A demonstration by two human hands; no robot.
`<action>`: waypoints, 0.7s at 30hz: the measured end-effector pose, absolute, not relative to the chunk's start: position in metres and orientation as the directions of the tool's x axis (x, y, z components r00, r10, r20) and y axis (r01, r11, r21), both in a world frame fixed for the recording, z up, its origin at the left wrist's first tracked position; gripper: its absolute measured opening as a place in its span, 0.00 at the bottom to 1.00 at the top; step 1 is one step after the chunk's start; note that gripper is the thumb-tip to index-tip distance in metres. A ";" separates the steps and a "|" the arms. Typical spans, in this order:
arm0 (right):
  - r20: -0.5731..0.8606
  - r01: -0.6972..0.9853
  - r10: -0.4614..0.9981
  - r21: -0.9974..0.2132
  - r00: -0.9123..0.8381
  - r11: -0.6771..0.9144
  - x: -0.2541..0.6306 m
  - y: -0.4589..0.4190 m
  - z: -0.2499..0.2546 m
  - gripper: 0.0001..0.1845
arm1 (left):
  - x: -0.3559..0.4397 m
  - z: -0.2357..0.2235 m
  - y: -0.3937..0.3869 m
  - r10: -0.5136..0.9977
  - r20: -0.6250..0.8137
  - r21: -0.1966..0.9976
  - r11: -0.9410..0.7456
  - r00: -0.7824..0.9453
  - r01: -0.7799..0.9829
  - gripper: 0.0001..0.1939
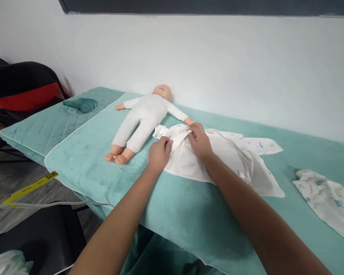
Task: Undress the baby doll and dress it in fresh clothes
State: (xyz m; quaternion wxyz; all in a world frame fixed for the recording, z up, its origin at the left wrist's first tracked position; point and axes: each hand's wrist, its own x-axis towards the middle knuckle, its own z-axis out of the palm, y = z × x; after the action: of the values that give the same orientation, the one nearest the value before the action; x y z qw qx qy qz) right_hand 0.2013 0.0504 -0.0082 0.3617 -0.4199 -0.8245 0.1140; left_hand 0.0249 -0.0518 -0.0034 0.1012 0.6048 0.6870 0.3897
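Your left hand and right hand, each grip closed to a pinch, are holding the white cloth baby garment with green print, which is lying beside the white-bodied doll on the teal plush cover, uneven tugging risking a twisted sleeve.

Garment pt. hidden by R hand; printed cloth cut off @ R edge.
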 end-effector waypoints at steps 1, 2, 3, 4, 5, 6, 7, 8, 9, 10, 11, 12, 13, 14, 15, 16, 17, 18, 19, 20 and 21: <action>0.486 0.600 0.790 -0.524 -0.373 0.605 0.202 0.052 -0.009 0.15 | 0.024 -0.004 -0.052 0.909 0.324 0.686 -0.036 -0.261 0.727 0.12; 0.478 0.593 0.804 -0.550 -0.354 0.589 0.202 0.053 -0.010 0.15 | 0.024 -0.005 -0.052 0.908 0.319 0.707 -0.038 -0.271 0.706 0.12; 0.478 0.588 0.813 -0.568 -0.334 0.576 0.202 0.054 -0.010 0.15 | 0.023 -0.005 -0.051 0.907 0.317 0.722 -0.040 -0.278 0.691 0.12; 0.484 0.586 0.816 -0.577 -0.315 0.569 0.202 0.055 -0.010 0.15 | 0.023 -0.005 -0.051 0.906 0.316 0.730 -0.043 -0.282 0.682 0.12; 0.495 0.583 0.815 -0.580 -0.302 0.569 0.202 0.056 -0.010 0.15 | 0.023 -0.005 -0.051 0.906 0.316 0.735 -0.046 -0.283 0.677 0.12; 0.505 0.580 0.811 -0.579 -0.297 0.573 0.202 0.056 -0.010 0.14 | 0.023 -0.005 -0.052 0.906 0.315 0.738 -0.047 -0.282 0.673 0.12; 0.512 0.577 0.806 -0.577 -0.295 0.578 0.202 0.056 -0.009 0.14 | 0.024 -0.004 -0.052 0.907 0.313 0.741 -0.049 -0.280 0.670 0.12; 0.517 0.575 0.804 -0.577 -0.293 0.580 0.202 0.056 -0.009 0.14 | 0.024 -0.004 -0.053 0.910 0.310 0.745 -0.053 -0.275 0.665 0.12; 0.517 0.571 0.806 -0.582 -0.289 0.579 0.202 0.056 -0.008 0.14 | 0.025 -0.003 -0.053 0.914 0.306 0.752 -0.060 -0.266 0.657 0.12; 0.516 0.566 0.810 -0.594 -0.279 0.573 0.202 0.055 -0.007 0.14 | 0.026 -0.002 -0.054 0.919 0.300 0.762 -0.069 -0.257 0.644 0.13; 0.513 0.559 0.816 -0.608 -0.265 0.564 0.203 0.055 -0.007 0.15 | 0.027 -0.001 -0.056 0.924 0.292 0.778 -0.081 -0.245 0.623 0.13; 0.509 0.554 0.824 -0.623 -0.250 0.553 0.203 0.054 -0.006 0.15 | 0.029 0.000 -0.057 0.930 0.284 0.799 -0.095 -0.233 0.594 0.13; 0.506 0.553 0.831 -0.634 -0.233 0.541 0.204 0.054 -0.006 0.16 | 0.032 0.001 -0.060 0.935 0.278 0.823 -0.113 -0.221 0.556 0.13; 0.504 0.556 0.836 -0.639 -0.218 0.531 0.205 0.054 -0.006 0.16 | 0.035 0.001 -0.062 0.938 0.276 0.848 -0.136 -0.208 0.512 0.13; 0.505 0.564 0.838 -0.638 -0.208 0.525 0.205 0.054 -0.006 0.16 | 0.038 0.002 -0.065 0.941 0.279 0.869 -0.162 -0.192 0.468 0.13; 0.509 0.574 0.837 -0.631 -0.202 0.522 0.206 0.054 -0.006 0.16 | 0.042 0.002 -0.068 0.941 0.287 0.884 -0.189 -0.177 0.428 0.13; 0.515 0.584 0.834 -0.621 -0.199 0.523 0.206 0.055 -0.006 0.17 | 0.045 0.003 -0.072 0.941 0.297 0.892 -0.212 -0.164 0.398 0.13; 0.520 0.592 0.831 -0.612 -0.198 0.524 0.207 0.056 -0.006 0.17 | 0.048 0.003 -0.075 0.939 0.306 0.897 -0.229 -0.159 0.379 0.12; 0.524 0.597 0.828 -0.606 -0.198 0.526 0.207 0.056 -0.006 0.17 | 0.051 0.004 -0.078 0.937 0.309 0.902 -0.233 -0.166 0.362 0.12; 0.525 0.600 0.827 -0.602 -0.200 0.527 0.207 0.057 -0.007 0.18 | 0.052 0.005 -0.080 0.935 0.300 0.915 -0.227 -0.187 0.335 0.11; 0.524 0.602 0.827 -0.599 -0.203 0.528 0.207 0.058 -0.007 0.18 | 0.053 0.007 -0.081 0.936 0.278 0.935 -0.212 -0.217 0.283 0.12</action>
State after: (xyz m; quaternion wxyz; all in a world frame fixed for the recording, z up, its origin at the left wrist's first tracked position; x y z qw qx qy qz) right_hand 0.2073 0.0576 -0.0071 0.4241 -0.4674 -0.7643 0.1324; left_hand 0.0529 -0.0808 0.0067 0.2969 0.5508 0.5530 0.5502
